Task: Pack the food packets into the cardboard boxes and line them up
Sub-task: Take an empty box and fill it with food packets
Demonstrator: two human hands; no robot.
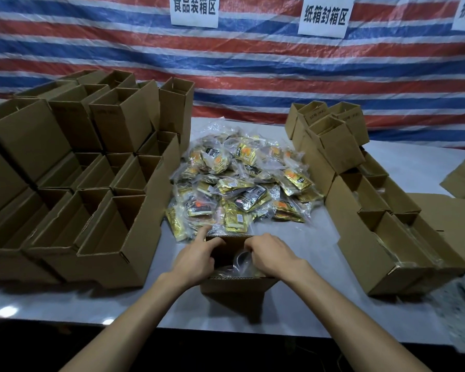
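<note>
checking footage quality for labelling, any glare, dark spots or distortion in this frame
Head view: the wide lens bends the striped tarp and left box stacks; head view: glare spots on the table, near left, sheen on the packet pile; head view: the open box is dark inside round the clear bag, the far-right edge blurred.

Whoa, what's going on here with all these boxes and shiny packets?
Someone is packing food. The left hand holds the left edge of an open cardboard box, while the right hand grips a clear packet, pushing it in. A pile of packets waits just behind. More open boxes are stacked on the left; boxes on the right seem filled already.
</note>
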